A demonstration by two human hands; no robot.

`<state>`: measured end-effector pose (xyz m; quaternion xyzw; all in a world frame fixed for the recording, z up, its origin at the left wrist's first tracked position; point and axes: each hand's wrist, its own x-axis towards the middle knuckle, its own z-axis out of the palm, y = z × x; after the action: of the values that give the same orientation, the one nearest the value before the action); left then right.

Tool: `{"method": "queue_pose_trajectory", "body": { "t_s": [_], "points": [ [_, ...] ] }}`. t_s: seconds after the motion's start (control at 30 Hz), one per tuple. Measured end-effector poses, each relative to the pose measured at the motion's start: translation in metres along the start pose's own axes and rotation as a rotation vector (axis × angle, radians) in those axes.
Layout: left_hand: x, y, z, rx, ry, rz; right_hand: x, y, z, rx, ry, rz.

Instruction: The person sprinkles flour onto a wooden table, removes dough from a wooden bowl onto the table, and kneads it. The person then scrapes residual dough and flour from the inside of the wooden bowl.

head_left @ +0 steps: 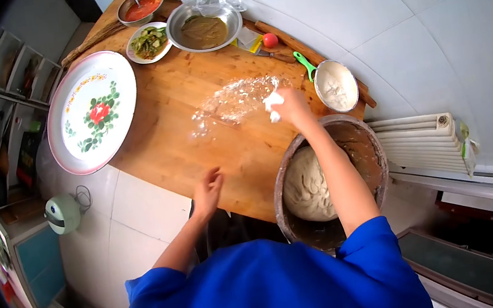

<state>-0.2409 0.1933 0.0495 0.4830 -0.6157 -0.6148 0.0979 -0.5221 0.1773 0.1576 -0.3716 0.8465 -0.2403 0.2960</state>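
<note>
My right hand [292,108] is above the wooden table, its fingers closed around white flour [274,104] that shows at the fingertips. Loose flour [233,102] lies scattered over the boards just left of it. Beneath my right forearm, a large pale lump of dough [305,186] fills part of a deep brown basin [280,196]. Near the table's front edge, my left hand [208,192] hangs with loosely bent fingers and nothing in it. A green-handled bowl [336,86] of flour stands to the right of my right hand.
On the wooden table [173,126], a large floral enamel tray [77,140] overhangs the left edge. Along the back are a bowl of red sauce [141,8], a plate of green vegetables [149,43], a metal bowl [178,37] with brownish contents and a red round object [269,40].
</note>
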Motion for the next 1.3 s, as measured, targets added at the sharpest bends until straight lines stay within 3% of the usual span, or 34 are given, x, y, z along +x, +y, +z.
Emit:
{"method": "queue_pose_trajectory", "body": {
  "t_s": [0.07,0.13,0.2,0.23,0.37,0.43,0.47,0.53,0.6,0.63,0.67,0.7,0.73,0.77,0.8,0.87,0.97,1.0,1.03,1.07,1.1,1.17,1.3],
  "points": [
    [-0.011,-0.032,-0.037,0.004,0.075,-0.085,-0.013,0.002,0.04,-0.121,-0.012,-0.204],
    [-0.023,-0.055,-0.069,-0.048,0.076,-0.106,-0.002,0.012,0.065,-0.052,0.013,-0.222],
    [-0.034,-0.062,-0.099,-0.101,0.118,-0.157,-0.003,0.007,0.062,0.016,0.34,-0.124],
    [-0.036,-0.071,-0.111,-0.095,0.137,-0.157,-0.008,0.001,0.053,-0.066,0.131,0.042],
    [-0.049,-0.09,-0.155,-0.12,0.179,-0.274,-0.022,0.025,0.091,0.097,0.16,0.136],
    [-0.052,-0.093,-0.168,-0.134,0.175,-0.264,-0.006,0.057,0.124,0.41,0.648,0.377],
    [-0.054,-0.095,-0.175,-0.15,0.179,-0.262,0.001,0.07,0.138,0.424,0.666,0.386],
    [-0.06,-0.102,-0.188,-0.161,0.188,-0.265,0.016,0.085,0.162,0.091,0.784,0.435],
    [-0.068,-0.104,-0.2,-0.166,0.193,-0.274,0.039,0.058,0.182,0.238,0.751,0.262],
    [-0.071,-0.108,-0.204,-0.148,0.184,-0.276,0.042,0.024,0.187,0.254,0.595,0.285],
    [-0.075,-0.111,-0.206,-0.13,0.185,-0.303,0.053,0.021,0.221,0.209,0.652,0.046],
    [-0.076,-0.111,-0.208,-0.118,0.171,-0.316,0.042,-0.006,0.232,-0.252,0.519,0.038],
    [-0.079,-0.111,-0.211,-0.103,0.158,-0.332,0.017,-0.034,0.227,-0.374,0.289,-0.13],
    [-0.081,-0.11,-0.213,-0.084,0.135,-0.334,0.008,-0.029,0.248,-0.318,0.36,-0.355],
    [-0.078,-0.108,-0.213,-0.083,0.122,-0.34,-0.013,-0.02,0.257,-0.277,0.322,-0.393],
    [-0.072,-0.106,-0.22,-0.048,0.065,-0.34,-0.062,0.007,0.245,-0.368,0.266,-0.3],
    [-0.058,-0.106,-0.22,-0.101,0.033,-0.296,-0.081,0.058,0.219,-0.356,0.599,0.11],
    [-0.05,-0.101,-0.215,-0.08,-0.015,-0.288,-0.068,0.064,0.214,-0.249,0.736,0.151],
    [-0.045,-0.095,-0.211,-0.046,-0.051,-0.271,-0.049,0.061,0.216,-0.361,0.786,0.216],
    [-0.04,-0.088,-0.207,-0.017,-0.077,-0.252,-0.026,0.068,0.221,-0.005,0.475,0.201],
    [-0.033,-0.076,-0.198,0.015,-0.103,-0.232,-0.027,0.046,0.221,-0.402,0.527,-0.051],
    [-0.017,-0.051,-0.181,0.042,-0.146,-0.168,-0.048,-0.003,0.216,-0.166,0.412,-0.031],
    [0.001,0.017,-0.121,0.072,-0.231,-0.005,-0.126,-0.041,0.135,0.162,0.51,-0.294]
  ]
}}
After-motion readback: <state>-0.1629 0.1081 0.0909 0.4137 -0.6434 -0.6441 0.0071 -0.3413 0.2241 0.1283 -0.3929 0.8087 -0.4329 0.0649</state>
